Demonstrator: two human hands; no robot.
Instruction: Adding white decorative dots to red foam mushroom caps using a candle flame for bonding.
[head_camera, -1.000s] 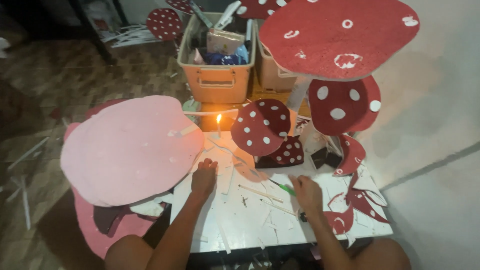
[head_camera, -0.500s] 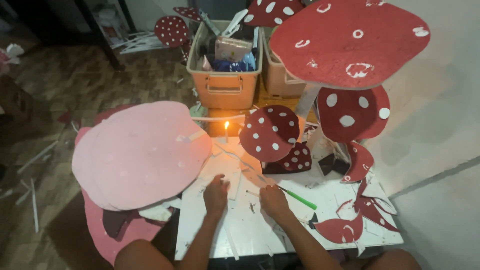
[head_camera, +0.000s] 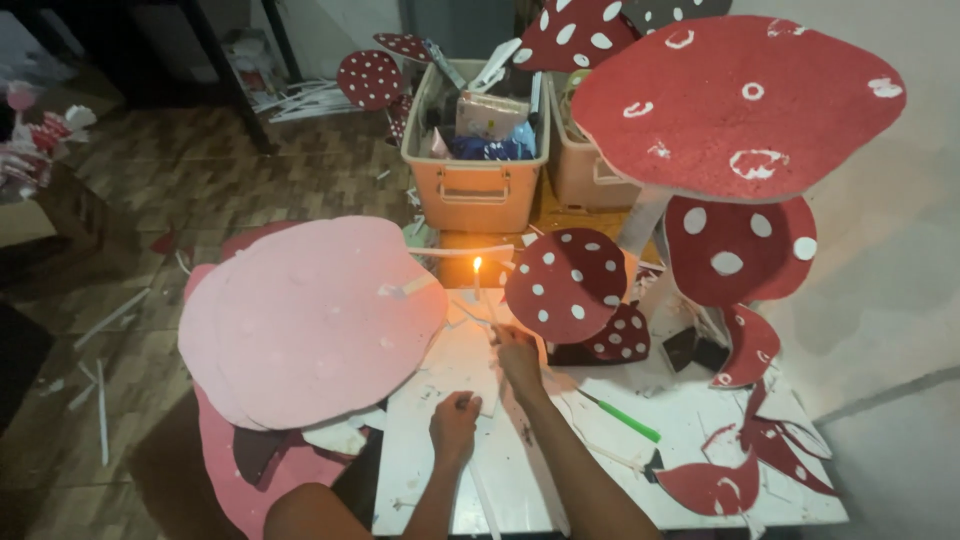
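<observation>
My left hand (head_camera: 455, 425) rests as a loose fist on the white table (head_camera: 430, 490), fingers curled with nothing clearly in them. My right hand (head_camera: 518, 355) reaches further forward, its fingertips pinched on a thin white stick (head_camera: 490, 328) that points at a lit candle (head_camera: 477, 275) at the table's far edge. Just right of that hand stands a small red mushroom cutout with white dots (head_camera: 568, 283). A big pink foam shape (head_camera: 315, 315) overhangs the table's left side.
A tall red mushroom cap (head_camera: 735, 105) and a smaller dotted one (head_camera: 738, 245) rise on the right. Red scraps (head_camera: 715, 485) and a green stick (head_camera: 620, 417) lie on the table. Two orange bins (head_camera: 475, 190) sit behind on the tiled floor.
My right hand has travelled from the table's right side forward to the candle. My left hand has drawn back toward me and curled up.
</observation>
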